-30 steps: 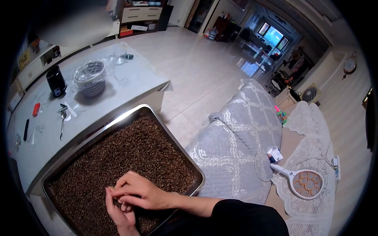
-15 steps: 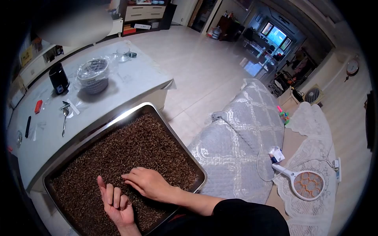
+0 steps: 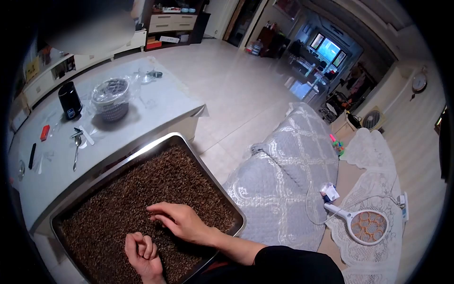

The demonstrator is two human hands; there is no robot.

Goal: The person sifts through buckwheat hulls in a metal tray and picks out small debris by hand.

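Observation:
A large metal tray (image 3: 239,218) holds a layer of small brown grains (image 3: 156,177). Over the lower middle of the grains is my left hand (image 3: 143,253), palm up with its fingers curled in; whether anything lies inside them is hidden. My right hand (image 3: 182,221) reaches in from the right, just above the grains, palm down. Its thumb and fingers are bent but apart at the tips, and nothing shows between them. The two hands do not touch.
A covered table (image 3: 175,104) at the left bears a plastic-wrapped basket (image 3: 113,106), a black canister (image 3: 70,101), a spoon (image 3: 76,154) and a red item (image 3: 45,133). On the right are a quilted sofa cover (image 3: 283,189) and an electric swatter (image 3: 369,227).
The hands were together a second ago and are now apart. My right hand has moved up and right; the left hand's raised forefinger has curled in.

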